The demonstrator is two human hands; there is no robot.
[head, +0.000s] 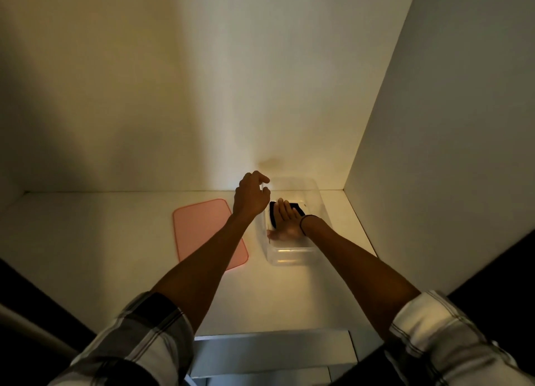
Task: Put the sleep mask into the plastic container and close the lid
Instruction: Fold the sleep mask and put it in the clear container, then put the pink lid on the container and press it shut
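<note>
A clear plastic container [289, 255] stands on the white shelf, right of centre, with no lid on it. My right hand [285, 219] reaches down inside it, fingers laid flat on the black sleep mask [299, 207], which lies in the container; much of the mask is hidden under the hand. My left hand [251, 198] hovers at the container's far left rim, fingers loosely curled, with nothing visible in them. The pink lid [202, 226] lies flat on the shelf to the left of the container, partly under my left forearm.
The shelf sits in a white alcove: a back wall [202, 96] behind the container and a side wall [434, 153] close to its right. The shelf's front edge [272, 335] runs below my forearms, with dark space either side.
</note>
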